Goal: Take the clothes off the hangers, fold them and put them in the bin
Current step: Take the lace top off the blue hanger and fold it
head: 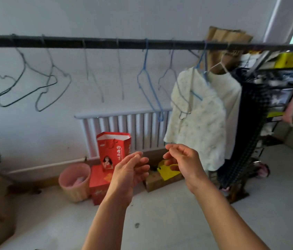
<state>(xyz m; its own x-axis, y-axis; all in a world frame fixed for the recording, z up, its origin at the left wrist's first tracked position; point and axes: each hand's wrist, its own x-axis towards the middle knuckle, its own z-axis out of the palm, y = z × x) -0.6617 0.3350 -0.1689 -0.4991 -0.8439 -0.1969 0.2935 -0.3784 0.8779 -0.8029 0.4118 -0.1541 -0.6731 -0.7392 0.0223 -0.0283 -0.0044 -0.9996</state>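
Cream blouse point(196, 120) is hanging; left hand point(129, 173) and right hand point(182, 159) are hovering empty, apart; tugging could snag its hanger point(201, 58).

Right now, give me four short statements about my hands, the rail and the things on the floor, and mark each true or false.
1. The left hand and the right hand both hold nothing. True.
2. Every hanger on the rail is bare. False: a cream top and other clothes hang at the rail's right end.
3. The red bag stands in front of the radiator. True.
4. The pink bin lies tipped on its side. False: it stands upright on the floor, left of the red bag.
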